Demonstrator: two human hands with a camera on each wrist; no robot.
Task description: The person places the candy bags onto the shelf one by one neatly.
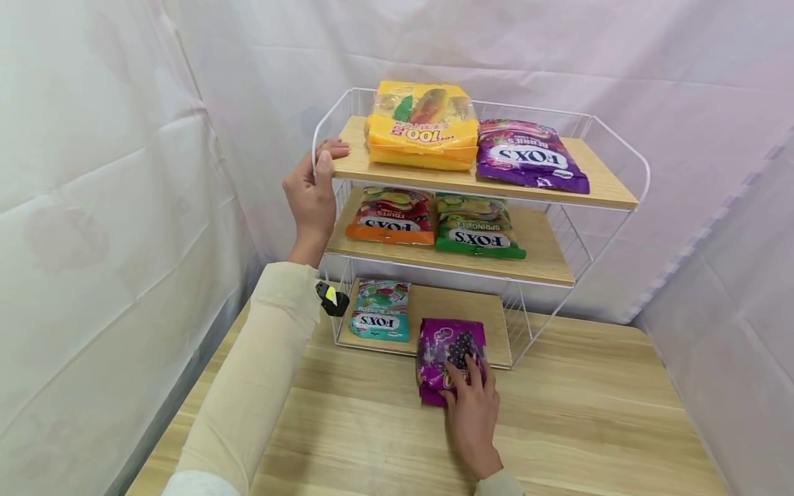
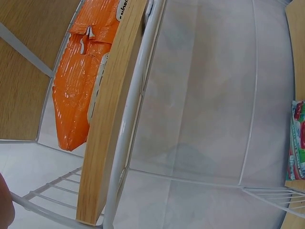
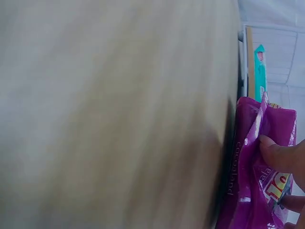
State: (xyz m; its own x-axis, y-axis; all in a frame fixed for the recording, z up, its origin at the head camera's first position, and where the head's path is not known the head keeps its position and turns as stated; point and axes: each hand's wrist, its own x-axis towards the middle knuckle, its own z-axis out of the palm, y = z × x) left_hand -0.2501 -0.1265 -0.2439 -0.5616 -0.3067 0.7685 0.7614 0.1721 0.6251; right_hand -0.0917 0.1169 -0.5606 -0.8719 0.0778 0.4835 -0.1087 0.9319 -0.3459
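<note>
My left hand grips the front left corner of the rack's top shelf, fingers lying over the board beside the white wire. My right hand holds a purple grape candy bag, thumb and fingers on its printed face. This bag lies across the bottom shelf's front edge, its near end over the table. In the right wrist view, the thumb presses into a fold of the purple bag. Left of it, a teal mint candy bag lies on the bottom shelf.
On the top shelf sit a yellow mango candy bag and a purple berries bag. The middle shelf carries an orange-and-red fruits bag and a green tea candy bag. The rack stands on a wooden table between pale curtains.
</note>
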